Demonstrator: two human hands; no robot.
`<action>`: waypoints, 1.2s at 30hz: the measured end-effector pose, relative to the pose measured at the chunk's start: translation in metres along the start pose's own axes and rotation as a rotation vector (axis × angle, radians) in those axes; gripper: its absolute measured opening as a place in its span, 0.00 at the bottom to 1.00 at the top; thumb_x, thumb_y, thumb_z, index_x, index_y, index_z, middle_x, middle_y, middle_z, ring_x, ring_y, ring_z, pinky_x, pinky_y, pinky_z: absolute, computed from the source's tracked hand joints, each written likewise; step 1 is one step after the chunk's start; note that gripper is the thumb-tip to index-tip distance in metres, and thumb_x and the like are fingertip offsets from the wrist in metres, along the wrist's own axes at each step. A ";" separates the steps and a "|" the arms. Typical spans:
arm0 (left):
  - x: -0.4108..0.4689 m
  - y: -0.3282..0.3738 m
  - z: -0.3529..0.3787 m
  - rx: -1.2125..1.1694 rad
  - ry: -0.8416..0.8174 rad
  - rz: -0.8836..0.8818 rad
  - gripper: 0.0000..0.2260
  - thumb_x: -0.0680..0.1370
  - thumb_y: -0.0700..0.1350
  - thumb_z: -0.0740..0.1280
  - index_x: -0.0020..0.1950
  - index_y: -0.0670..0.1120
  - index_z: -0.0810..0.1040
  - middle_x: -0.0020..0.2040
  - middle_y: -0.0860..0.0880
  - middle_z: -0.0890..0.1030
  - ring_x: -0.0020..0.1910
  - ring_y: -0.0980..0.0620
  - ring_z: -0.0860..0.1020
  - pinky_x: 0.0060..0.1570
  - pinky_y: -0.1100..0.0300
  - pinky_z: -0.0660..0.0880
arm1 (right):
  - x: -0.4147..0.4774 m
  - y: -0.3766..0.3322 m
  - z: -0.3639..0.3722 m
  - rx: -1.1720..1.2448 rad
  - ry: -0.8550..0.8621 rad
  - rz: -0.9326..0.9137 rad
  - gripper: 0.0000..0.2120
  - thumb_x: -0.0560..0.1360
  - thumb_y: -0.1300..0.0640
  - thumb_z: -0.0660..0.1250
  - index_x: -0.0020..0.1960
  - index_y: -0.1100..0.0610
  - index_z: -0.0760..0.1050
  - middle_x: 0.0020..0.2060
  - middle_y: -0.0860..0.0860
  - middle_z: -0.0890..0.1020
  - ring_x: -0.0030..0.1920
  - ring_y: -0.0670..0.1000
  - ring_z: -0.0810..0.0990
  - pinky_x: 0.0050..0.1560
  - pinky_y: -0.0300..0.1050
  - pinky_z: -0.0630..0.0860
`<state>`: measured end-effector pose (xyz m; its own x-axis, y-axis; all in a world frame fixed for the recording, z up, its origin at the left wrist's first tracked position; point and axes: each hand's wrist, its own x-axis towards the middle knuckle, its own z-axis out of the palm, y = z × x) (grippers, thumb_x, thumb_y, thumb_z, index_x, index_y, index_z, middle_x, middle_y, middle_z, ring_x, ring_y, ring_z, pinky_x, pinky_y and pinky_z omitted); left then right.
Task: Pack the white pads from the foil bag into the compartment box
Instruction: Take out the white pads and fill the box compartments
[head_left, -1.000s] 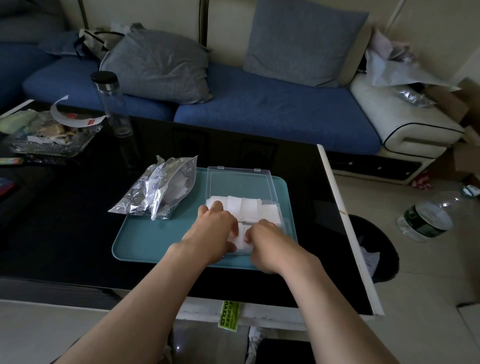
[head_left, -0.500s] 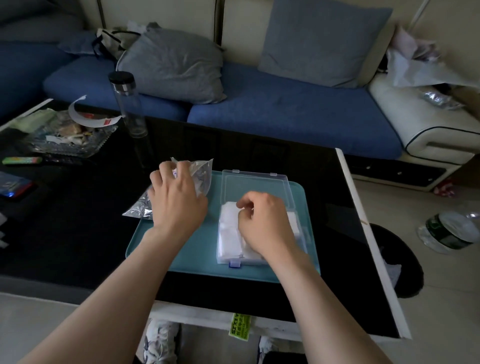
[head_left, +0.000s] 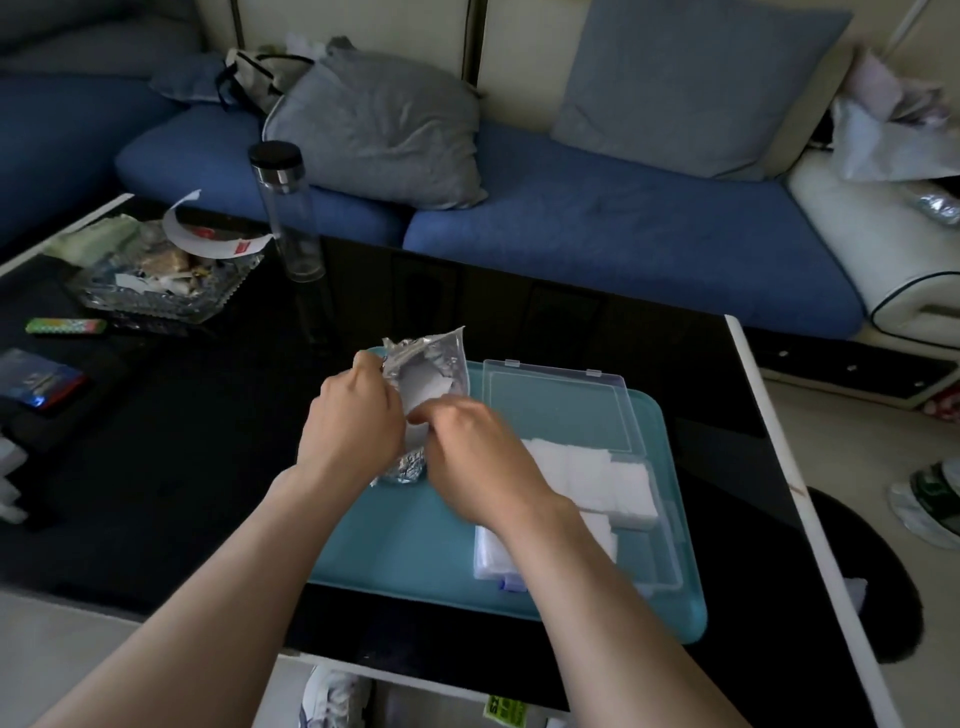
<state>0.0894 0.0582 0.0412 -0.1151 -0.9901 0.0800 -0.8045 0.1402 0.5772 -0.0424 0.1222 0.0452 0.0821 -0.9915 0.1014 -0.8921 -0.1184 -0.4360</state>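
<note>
With soft white square pads (head_left: 597, 478) already filling part of the clear plastic compartment box (head_left: 670, 525) at centre right, you grip the crinkled silver foil bag (head_left: 431, 364) mid-frame in your left hand (head_left: 353, 421), fingers curled round its edge, while your right hand (head_left: 467, 447) reaches into its mouth, where more white shows, its grasp too blurred to tell.

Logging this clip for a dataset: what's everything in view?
foil bag: one, silver, held over tray's left side
white pads: several, white, in box
compartment box: one, clear, lid open, on tray
tray: one, teal, on table
table: one, black
bottle: one, clear, black cap, table's far side
glass dish: one, clear, table's far left
cushions: two, grey, on blue sofa
left hand: grips foil bag
right hand: at bag's mouth, grip unclear
</note>
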 end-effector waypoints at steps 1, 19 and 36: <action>0.001 0.000 -0.001 -0.010 0.010 0.005 0.06 0.84 0.41 0.58 0.52 0.40 0.70 0.46 0.42 0.77 0.45 0.37 0.74 0.42 0.49 0.67 | 0.001 0.001 0.003 -0.073 -0.019 0.008 0.18 0.79 0.70 0.62 0.66 0.59 0.80 0.59 0.58 0.84 0.58 0.61 0.82 0.55 0.55 0.78; 0.003 -0.024 -0.004 -0.231 -0.146 -0.152 0.10 0.87 0.47 0.55 0.53 0.40 0.66 0.43 0.38 0.78 0.41 0.36 0.78 0.39 0.47 0.72 | 0.030 0.009 0.032 -0.163 -0.248 0.085 0.30 0.81 0.55 0.63 0.82 0.52 0.61 0.80 0.50 0.64 0.81 0.53 0.60 0.75 0.62 0.58; 0.005 -0.027 0.001 -0.120 -0.167 -0.124 0.03 0.83 0.37 0.57 0.51 0.38 0.65 0.44 0.44 0.67 0.32 0.45 0.68 0.29 0.55 0.59 | 0.037 -0.007 0.037 -0.247 -0.068 0.092 0.12 0.76 0.62 0.68 0.40 0.48 0.71 0.39 0.47 0.82 0.48 0.54 0.82 0.51 0.53 0.59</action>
<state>0.1103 0.0496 0.0253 -0.1225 -0.9843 -0.1270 -0.7449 0.0066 0.6672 -0.0162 0.0840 0.0190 0.0184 -0.9998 0.0072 -0.9779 -0.0195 -0.2083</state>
